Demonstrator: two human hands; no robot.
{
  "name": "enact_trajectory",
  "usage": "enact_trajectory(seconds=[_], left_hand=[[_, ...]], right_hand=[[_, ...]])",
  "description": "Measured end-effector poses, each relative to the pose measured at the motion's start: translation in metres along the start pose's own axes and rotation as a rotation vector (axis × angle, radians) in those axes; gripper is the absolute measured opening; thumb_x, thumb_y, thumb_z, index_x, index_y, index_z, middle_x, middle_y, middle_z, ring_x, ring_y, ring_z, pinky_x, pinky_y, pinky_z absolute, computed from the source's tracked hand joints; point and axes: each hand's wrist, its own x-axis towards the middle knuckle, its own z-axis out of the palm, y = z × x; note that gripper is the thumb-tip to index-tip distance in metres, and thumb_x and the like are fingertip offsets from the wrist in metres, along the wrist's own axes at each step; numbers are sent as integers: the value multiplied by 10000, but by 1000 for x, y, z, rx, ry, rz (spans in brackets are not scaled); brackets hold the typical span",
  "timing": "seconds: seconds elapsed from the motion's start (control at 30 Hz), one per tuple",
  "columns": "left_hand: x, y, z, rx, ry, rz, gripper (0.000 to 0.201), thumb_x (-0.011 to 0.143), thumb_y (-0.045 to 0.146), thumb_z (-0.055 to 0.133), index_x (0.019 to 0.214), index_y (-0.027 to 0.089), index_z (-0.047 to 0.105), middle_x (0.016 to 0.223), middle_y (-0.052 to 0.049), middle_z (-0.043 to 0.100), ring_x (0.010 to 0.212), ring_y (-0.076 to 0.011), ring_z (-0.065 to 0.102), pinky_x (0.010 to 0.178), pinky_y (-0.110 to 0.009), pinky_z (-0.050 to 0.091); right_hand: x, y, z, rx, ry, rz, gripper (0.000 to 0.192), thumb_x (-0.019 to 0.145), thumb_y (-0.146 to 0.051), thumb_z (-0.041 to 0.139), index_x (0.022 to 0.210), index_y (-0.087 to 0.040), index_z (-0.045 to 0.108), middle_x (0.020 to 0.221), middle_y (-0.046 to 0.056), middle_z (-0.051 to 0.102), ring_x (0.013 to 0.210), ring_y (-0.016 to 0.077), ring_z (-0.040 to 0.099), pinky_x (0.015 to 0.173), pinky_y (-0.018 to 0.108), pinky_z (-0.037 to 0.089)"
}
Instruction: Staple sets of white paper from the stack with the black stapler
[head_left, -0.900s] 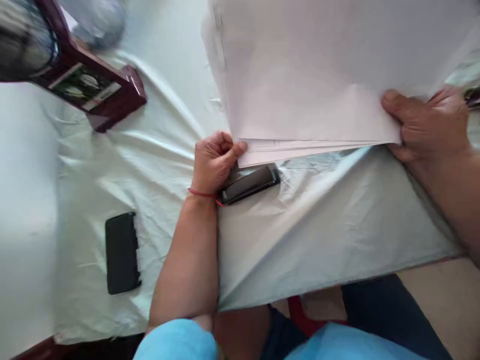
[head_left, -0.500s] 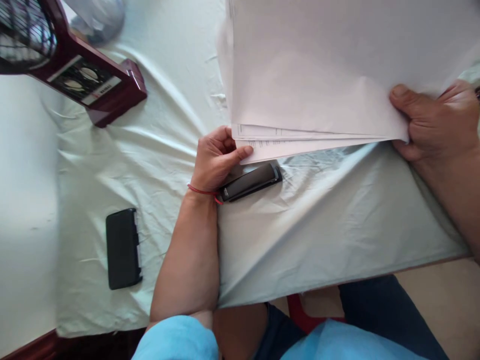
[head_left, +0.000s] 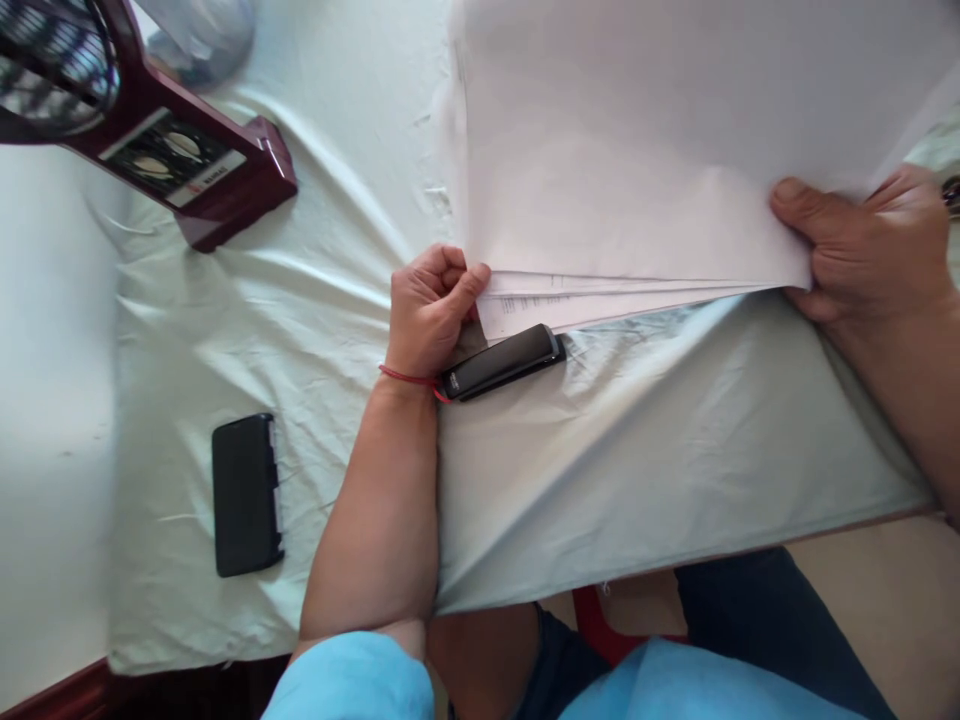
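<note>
A stack of white paper sheets (head_left: 630, 150) is held up between both hands, its lower edges fanned so that printed text shows on the sheets underneath. My left hand (head_left: 431, 305), with a red string at the wrist, pinches the lower left corner between thumb and fingers. At the lower right corner my right hand (head_left: 874, 245) grips the stack, thumb on top and the other fingers mostly hidden beneath. Close to my left wrist a black stapler (head_left: 501, 364) lies on the cloth, just below the sheets' lower edge.
A pale green cloth (head_left: 637, 480) with creases covers the table. On the left lies a black phone (head_left: 246, 495). A dark red desk fan (head_left: 217, 180) stands at the upper left, beside a clear plastic bag (head_left: 206, 45). The table's front edge runs above my lap.
My left thumb has shifted up and left onto the upper sheets' corner. The lower edges of the paper have dropped slightly, and the bottom sheet now reaches the stapler in view.
</note>
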Motion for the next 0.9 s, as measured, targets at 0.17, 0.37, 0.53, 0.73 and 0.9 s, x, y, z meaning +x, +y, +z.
enact_trajectory(seconds=[0.17, 0.37, 0.53, 0.73, 0.9], left_hand=[[3, -6, 1, 25, 51, 57, 557, 956, 626, 984, 736, 211, 684, 566, 73, 419, 418, -45, 376, 338, -194, 253], [3, -1, 5, 34, 110, 80, 698, 1011, 696, 873, 673, 189, 532, 645, 54, 289, 485, -43, 312, 395, -173, 234], [4, -10, 1, 27, 118, 102, 574, 959, 629, 975, 762, 202, 646, 697, 51, 442, 555, -58, 414, 480, -181, 395], [10, -24, 1, -133, 152, 179, 442, 855, 609, 1075, 1053, 291, 839, 910, 22, 712, 935, -158, 756, 995, -300, 660], [10, -19, 0, -117, 117, 135, 575, 791, 743, 1053, 1059, 301, 801, 928, -6, 719, 1144, -260, 801, 1080, -386, 666]], right_hand=[[2, 2, -3, 4, -47, -44, 542, 587, -492, 1191, 982, -308, 869, 1214, 38, 928, 1406, 409, 811, 1075, 628, 713], [3, 2, -7, -52, -72, -89, 538, 601, -593, 1166, 941, -308, 862, 1214, 24, 928, 1458, 431, 781, 1114, 671, 691], [5, 7, -5, -23, -89, -120, 733, 500, -679, 1167, 1064, -321, 866, 1257, 49, 920, 1516, 450, 736, 1126, 704, 664], [-2, -4, 9, 18, -48, -261, 862, 477, -717, 1160, 1198, -362, 851, 1355, 42, 897, 1243, 373, 862, 1219, 675, 616], [-5, -13, 12, 55, -31, -334, 846, 466, -637, 1185, 1193, -389, 830, 1375, 31, 881, 1390, 384, 800, 1187, 636, 626]])
